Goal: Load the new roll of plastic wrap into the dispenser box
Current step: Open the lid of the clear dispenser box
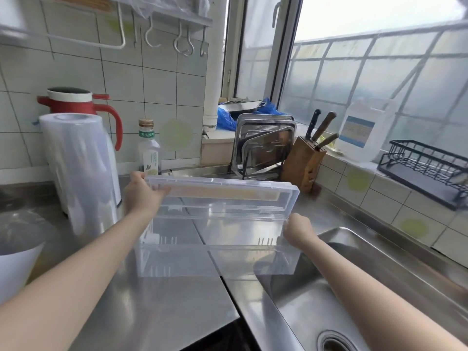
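Note:
A clear plastic dispenser box (215, 252) rests on the steel counter, its lid (222, 191) swung up and back. A brown cardboard core or strip shows through the lid. My left hand (143, 192) grips the lid's left end. My right hand (297, 229) holds the box's right end near the hinge line. The new roll of plastic wrap (79, 173), large and white-clear, stands upright on the counter to the left of the box, untouched.
A red and white thermos (76, 102) stands behind the roll, a bottle (149, 150) beside it. Steel trays (263, 145) and a knife block (304, 163) sit at the back. The sink (342, 287) opens at right. A white bowl (15, 264) sits far left.

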